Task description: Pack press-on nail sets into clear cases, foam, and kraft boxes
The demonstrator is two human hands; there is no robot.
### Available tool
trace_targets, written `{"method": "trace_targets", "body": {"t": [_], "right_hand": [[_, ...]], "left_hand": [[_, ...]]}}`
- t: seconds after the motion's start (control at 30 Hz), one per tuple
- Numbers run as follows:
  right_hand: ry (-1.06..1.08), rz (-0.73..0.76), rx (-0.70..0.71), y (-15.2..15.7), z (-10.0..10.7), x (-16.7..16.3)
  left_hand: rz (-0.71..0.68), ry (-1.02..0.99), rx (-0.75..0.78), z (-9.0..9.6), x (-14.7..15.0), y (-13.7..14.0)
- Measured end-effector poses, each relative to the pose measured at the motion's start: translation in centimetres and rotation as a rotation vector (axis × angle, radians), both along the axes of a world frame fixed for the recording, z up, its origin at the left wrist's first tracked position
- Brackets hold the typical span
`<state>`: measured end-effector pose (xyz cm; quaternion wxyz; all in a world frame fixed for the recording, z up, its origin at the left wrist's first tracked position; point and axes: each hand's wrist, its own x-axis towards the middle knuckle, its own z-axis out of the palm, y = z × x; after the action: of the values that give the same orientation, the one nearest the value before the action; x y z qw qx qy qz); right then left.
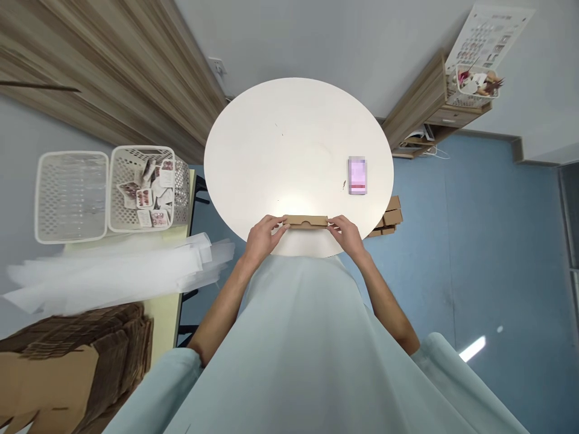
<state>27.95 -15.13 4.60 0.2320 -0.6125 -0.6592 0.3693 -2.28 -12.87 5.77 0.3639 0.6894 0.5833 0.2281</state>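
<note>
A small flat brown cardboard box (305, 222) is at the near edge of the round white table (289, 132), its long side toward me and a half-round notch in its front. My left hand (265, 235) grips its left end between thumb and fingers. At the opposite end, my right hand (346, 234) pinches the box the same way. The lid looks closed; whether anything lies inside cannot be seen. Farther right on the tabletop lies a pink and purple rectangular item (357, 175), blurred in the picture.
Left, a side table (165, 319) bears a white basket (142, 188) of small packs, a second basket (71, 197), white sheets (122, 271) and flattened cardboard (49, 386). Brown boxes (388, 217) sit below the table's right edge. A wooden cabinet (425, 108) stands at the wall.
</note>
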Motion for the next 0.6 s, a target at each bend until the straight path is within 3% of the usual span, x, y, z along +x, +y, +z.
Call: {"method": "trace_targets", "body": {"t": [0.13,0.3,0.47,0.6], "right_hand": [[-0.045,-0.003,0.034,-0.3,-0.2,-0.2],[0.167,-0.231,-0.117,0.3,-1.3,-0.6],[0.357,-0.257,-0.282,0.7,-3.8,-0.4],[0.34,-0.251,-0.26,0.3,-4.6,-0.5]], "left_hand": [[0.057,-0.077,-0.067,-0.3,0.1,-0.2],[0.216,-0.206,-0.301,-1.4,0.2,0.6],[0.205,-0.336,-0.413,-3.6,0.0,1.0],[0.185,-0.351,-0.4,-4.7,-0.2,0.7]]}}
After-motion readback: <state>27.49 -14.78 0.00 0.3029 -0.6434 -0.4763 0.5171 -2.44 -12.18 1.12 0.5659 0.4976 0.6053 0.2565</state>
